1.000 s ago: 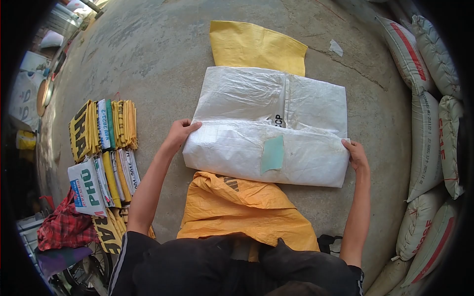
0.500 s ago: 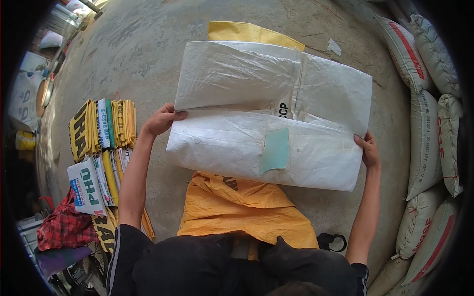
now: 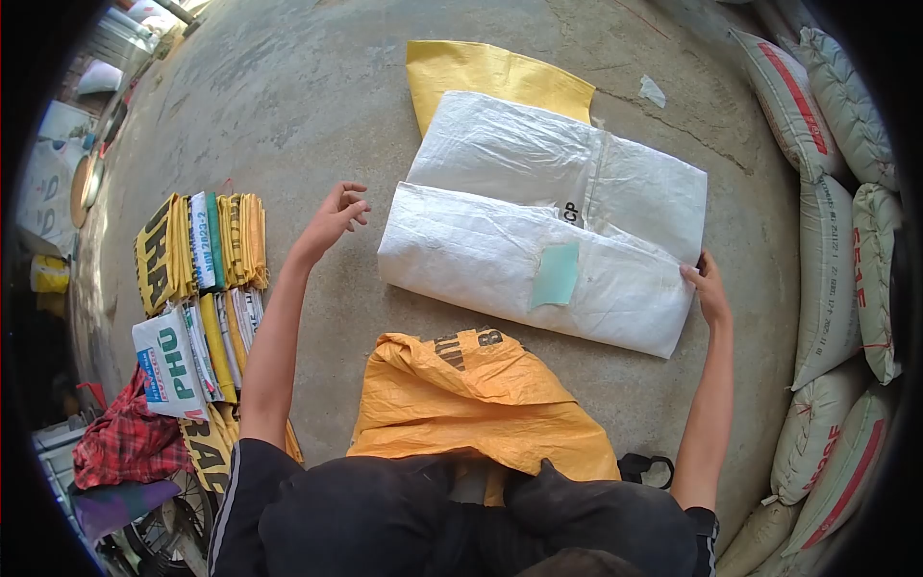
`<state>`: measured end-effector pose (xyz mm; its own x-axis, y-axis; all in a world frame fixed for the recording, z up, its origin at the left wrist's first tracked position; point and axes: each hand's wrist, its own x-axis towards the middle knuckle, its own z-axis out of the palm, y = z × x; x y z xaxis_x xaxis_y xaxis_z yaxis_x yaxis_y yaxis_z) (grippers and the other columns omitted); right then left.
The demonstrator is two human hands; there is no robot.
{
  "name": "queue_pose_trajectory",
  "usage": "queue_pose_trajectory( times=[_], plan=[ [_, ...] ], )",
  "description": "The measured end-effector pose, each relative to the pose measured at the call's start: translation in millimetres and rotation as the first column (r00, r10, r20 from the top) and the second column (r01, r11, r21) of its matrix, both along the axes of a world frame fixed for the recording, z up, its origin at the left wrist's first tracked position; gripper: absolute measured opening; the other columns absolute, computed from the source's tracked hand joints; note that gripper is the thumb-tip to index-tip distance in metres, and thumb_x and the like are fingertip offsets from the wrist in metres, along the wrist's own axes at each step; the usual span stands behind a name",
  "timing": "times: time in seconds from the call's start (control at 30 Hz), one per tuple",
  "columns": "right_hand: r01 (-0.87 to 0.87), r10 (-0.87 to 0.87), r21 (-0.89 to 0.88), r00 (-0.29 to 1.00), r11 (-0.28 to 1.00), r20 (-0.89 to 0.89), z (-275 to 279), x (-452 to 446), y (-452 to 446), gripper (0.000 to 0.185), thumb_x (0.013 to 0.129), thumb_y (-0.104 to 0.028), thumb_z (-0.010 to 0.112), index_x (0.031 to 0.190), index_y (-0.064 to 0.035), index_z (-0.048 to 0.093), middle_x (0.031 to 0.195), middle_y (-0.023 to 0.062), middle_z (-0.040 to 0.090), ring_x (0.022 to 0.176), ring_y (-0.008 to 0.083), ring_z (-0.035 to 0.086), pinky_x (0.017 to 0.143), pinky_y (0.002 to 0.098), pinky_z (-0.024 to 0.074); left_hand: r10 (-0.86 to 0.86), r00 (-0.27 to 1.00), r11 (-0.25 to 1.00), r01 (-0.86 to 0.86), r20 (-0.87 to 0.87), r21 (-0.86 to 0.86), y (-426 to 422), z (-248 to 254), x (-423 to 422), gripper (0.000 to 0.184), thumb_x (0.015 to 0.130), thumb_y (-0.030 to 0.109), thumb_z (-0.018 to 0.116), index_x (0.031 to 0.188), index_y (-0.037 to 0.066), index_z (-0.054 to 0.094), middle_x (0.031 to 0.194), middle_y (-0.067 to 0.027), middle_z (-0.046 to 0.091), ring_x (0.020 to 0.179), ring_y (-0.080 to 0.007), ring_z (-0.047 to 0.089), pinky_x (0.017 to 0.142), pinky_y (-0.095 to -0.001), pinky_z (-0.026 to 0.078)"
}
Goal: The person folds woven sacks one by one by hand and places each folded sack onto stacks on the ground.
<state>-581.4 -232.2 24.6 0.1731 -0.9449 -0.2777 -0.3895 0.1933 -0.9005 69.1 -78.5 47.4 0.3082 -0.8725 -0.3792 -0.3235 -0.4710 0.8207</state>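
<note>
Currently, left hand point(image 3: 332, 221) loosely spread, apart from white sack point(image 3: 471, 236), right hand point(image 3: 710, 288) pinching its edge.

Soft daylight falls on the grey concrete floor point(image 3: 288, 125), brightest at upper left; the folded white woven-plastic sack point(image 3: 471, 236) shines faintly. Fisheye distortion curves the black-cornered edges.

Gap between white sack point(image 3: 510, 236), piled bags point(image 3: 829, 279); right hand point(image 3: 710, 287) intrudes.

white sack point(image 3: 639, 197), pale green patch point(image 3: 556, 274); orange sack point(image 3: 471, 409), black print point(image 3: 490, 338); yellow sack point(image 3: 490, 75); red-and-black checked cloth point(image 3: 125, 442).
</note>
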Motion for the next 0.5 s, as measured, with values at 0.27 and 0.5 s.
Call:
queue_pose_trajectory(
  times=[0.27,0.5],
  plan=[
    [-0.554,-0.269,-0.5,0.447,0.666,-0.853,-22,-38,42,0.054,0.094,-0.006,0.054,0.146,-0.0153,0.041,0.149,0.0069,0.044,0.125,0.03,0.052,0.099,0.039,0.0499,-0.196,0.358,0.8,0.596,0.913,-0.063,22,-15,-25,0.075,0.084,0.008,0.069,0.147,0.033,0.037,0.145,-0.009,0.044,0.127,-0.025,0.052,0.104,-0.0425,0.048],
    [-0.739,-0.077,-0.394,0.424,0.546,-0.902,-3,-12,60,0.061,0.088,0.003,0.052,0.144,-0.0212,0.047,0.156,0.0033,0.037,0.135,0.0292,0.045,0.108,0.0426,0.0433,-0.308,0.048,0.511,0.851,0.95,0.123,-15,-24,-34,0.073,0.08,0.011,0.073,0.144,0.03,0.043,0.156,-0.0011,0.035,0.141,-0.0246,0.036,0.117,-0.044,0.033]
  ],
)
